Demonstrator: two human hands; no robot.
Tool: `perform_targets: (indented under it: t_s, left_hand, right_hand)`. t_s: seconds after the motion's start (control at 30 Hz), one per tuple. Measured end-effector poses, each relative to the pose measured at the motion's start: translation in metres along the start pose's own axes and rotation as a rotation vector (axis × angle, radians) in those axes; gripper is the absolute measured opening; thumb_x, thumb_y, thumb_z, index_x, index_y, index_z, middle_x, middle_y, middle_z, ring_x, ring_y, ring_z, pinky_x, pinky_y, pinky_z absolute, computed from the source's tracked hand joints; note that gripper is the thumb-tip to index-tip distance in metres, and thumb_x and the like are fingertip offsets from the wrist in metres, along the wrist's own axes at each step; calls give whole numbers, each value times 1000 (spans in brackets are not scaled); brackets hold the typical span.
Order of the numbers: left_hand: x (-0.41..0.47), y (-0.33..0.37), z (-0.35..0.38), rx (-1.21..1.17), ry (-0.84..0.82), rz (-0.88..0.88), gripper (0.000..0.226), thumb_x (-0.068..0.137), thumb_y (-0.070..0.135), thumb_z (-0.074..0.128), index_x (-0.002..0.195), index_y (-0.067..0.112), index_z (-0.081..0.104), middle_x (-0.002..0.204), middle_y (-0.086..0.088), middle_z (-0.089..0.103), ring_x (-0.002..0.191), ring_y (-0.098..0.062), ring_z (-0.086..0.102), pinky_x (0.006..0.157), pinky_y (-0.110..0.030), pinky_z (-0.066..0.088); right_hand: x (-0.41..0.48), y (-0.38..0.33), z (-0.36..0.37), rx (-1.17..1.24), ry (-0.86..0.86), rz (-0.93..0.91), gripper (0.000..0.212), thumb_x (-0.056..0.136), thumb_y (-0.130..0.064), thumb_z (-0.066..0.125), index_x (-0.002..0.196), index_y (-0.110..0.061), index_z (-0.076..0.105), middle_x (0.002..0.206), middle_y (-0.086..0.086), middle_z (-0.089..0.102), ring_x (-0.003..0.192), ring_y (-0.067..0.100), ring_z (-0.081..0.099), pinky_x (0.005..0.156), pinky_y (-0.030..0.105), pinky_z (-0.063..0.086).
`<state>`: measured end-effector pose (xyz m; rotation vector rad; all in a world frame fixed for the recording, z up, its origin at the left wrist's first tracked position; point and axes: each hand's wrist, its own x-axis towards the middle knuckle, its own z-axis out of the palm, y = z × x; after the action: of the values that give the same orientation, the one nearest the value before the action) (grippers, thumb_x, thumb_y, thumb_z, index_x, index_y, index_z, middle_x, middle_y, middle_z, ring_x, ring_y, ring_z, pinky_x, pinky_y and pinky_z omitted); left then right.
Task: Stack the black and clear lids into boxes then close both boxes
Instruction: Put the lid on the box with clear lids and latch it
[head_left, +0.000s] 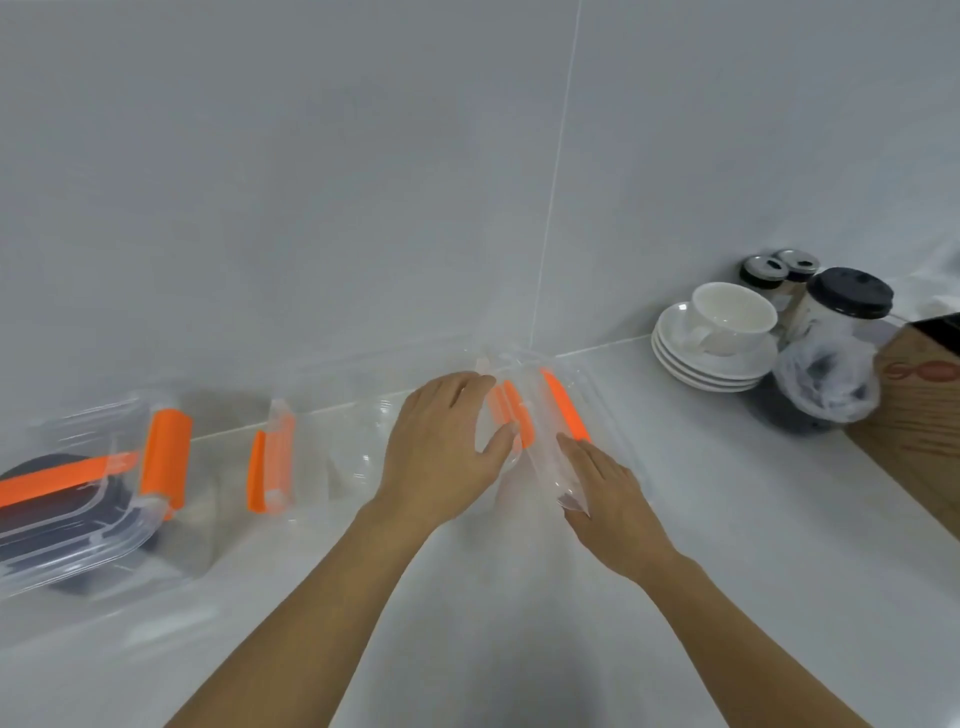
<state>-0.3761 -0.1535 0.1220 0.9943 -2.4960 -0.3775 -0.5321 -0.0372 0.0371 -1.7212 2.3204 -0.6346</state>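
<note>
From the head view, the task's things lie along the back of the white table (727, 545), against the tiled wall. The first box (78, 540) sits at far left with a dark stack of black lids (47, 467) inside. Its cover looks to be on, and one broad orange clip (166, 457) stands up at its end. The second box (332, 457) is just beside it in the middle. Faint round outlines of clear lids (371, 441) show inside, too glassy to count.

The left hand (447, 447) curls fingers and thumb round the tilted clear cover (545, 431) at the box's right end, a closed grip. The right hand (608, 488) lays straight fingers against the cover's near edge, its grip open.

The cover is probably light, thin, stiff plastic that is smooth and slippery. The rim or the orange strips look like the safest places to hold it, with both hands keeping it level. The clips likely need a firm press to snap.

There are two boxes, one loose cover with three orange strips showing, and one stack of black lids of unknown number. Off to the right stand one white cup (732, 317) on three stacked saucers (711, 364), and some jars.
</note>
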Motion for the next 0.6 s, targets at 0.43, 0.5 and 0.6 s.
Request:
perform_targets:
  t_s: [0.43, 0.5, 0.6]
  left_hand:
    - [160, 2, 54, 416, -456, -42, 35, 96, 22, 36, 126, 6, 45, 128, -16, 54, 116, -34, 50, 93, -38, 37]
    - [167, -1, 68, 410, -559, -92, 33, 95, 16, 35, 124, 6, 46, 128, -15, 54, 115, -33, 53, 90, -38, 40]
    - [169, -5, 77, 392, -667, -121, 31, 94, 16, 38, 118, 6, 55, 127, -14, 57, 112, -32, 56, 90, -38, 44]
  right_hand:
    - [-3, 11, 6, 46, 38, -22, 64, 79, -16, 47, 142, -15, 33, 144, 8, 45, 136, 25, 38, 107, 29, 20]
    - [-4, 15, 6, 46, 82, -40, 62, 75, -19, 44, 137, -16, 37, 135, 9, 54, 129, 25, 46, 105, 33, 27]
    - [-3, 17, -1, 64, 83, -75, 63, 71, -16, 50, 134, -15, 39, 132, 7, 57, 125, 20, 42, 102, 34, 30]
